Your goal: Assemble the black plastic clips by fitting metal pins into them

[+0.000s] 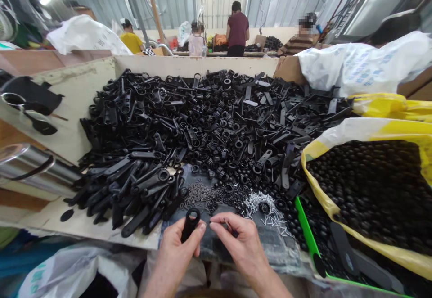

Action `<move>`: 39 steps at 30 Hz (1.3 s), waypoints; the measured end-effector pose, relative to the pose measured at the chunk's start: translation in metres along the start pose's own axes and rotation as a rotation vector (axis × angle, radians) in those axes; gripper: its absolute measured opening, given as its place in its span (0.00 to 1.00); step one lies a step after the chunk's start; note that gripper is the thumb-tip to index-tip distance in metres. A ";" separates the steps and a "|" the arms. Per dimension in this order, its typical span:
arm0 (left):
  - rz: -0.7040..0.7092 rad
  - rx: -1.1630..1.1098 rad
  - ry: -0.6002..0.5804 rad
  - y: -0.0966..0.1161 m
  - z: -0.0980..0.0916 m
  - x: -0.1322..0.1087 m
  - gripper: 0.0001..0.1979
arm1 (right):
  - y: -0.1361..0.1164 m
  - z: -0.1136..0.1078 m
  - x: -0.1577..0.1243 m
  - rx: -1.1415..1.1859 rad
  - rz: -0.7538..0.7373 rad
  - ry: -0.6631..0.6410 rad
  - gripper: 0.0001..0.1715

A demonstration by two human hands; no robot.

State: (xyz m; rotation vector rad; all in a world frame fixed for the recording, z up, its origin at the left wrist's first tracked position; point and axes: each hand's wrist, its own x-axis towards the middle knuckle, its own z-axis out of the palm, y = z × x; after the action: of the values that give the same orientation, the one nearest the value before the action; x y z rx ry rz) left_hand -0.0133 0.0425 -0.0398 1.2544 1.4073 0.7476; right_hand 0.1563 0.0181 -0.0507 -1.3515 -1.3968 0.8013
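Observation:
A black plastic part with a ring at its top (192,217) is gripped upright by my left hand (180,244), between thumb and fingers. Just to its right, my right hand (238,239) has thumb and forefinger pinched together; a tiny dark thing shows at the tips, too small to name. The two hands are close but apart, above a dark mat (270,244). Beyond them lie small brown-grey pieces (199,195), small black pieces (229,195) and silver pins (261,205). Finished-looking black handles (135,190) are heaped to the left.
Loose black parts (216,122) fill the wooden-walled bench. At the right stand a yellow-and-white bag (371,176) of black balls and a green-edged tray (306,230). A steel flask (40,167) lies at the left. Several people are in the background.

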 end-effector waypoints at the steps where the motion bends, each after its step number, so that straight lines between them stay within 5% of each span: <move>1: -0.020 -0.027 -0.006 0.001 0.001 -0.001 0.24 | 0.000 0.001 0.000 -0.005 -0.008 -0.002 0.10; 21: -0.038 -0.039 -0.067 0.000 0.005 -0.006 0.20 | 0.003 0.004 -0.012 0.007 -0.088 0.039 0.06; 35: -0.201 -0.421 -0.157 0.013 0.014 -0.015 0.22 | -0.006 -0.007 -0.017 0.081 -0.186 0.006 0.07; 39: -0.394 -0.695 -0.198 0.017 0.027 -0.014 0.23 | -0.004 -0.012 -0.019 0.093 -0.127 0.058 0.05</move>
State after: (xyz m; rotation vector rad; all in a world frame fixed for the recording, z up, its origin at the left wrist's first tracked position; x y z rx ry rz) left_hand 0.0160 0.0289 -0.0263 0.4762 1.0466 0.7225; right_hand 0.1642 -0.0034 -0.0469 -1.1936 -1.3686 0.7285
